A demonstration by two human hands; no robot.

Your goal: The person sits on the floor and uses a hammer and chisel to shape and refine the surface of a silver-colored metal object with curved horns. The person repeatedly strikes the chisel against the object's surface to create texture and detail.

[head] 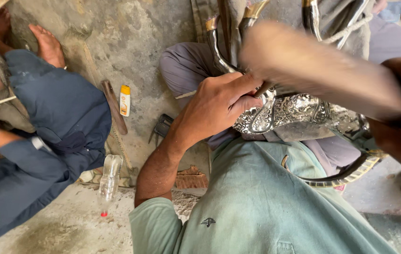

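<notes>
My left hand (219,106) grips a thin tool pressed against an ornate embossed silver metal piece (299,113) resting on my lap. My right hand (400,122) is at the right edge, closed around the handle of a wooden mallet (323,70), blurred with motion above the silver piece. Curved silver arms with brass tips (214,42) rise from the piece toward the top of the view. A dark curved band with a gold edge (351,174) hangs below it.
Another person in dark blue clothes (45,131) sits at the left, bare foot (47,44) on the concrete floor. A clear plastic bottle (108,181), a small white and yellow container (124,99), a wooden stick (114,106) and a dark tool (163,126) lie between us.
</notes>
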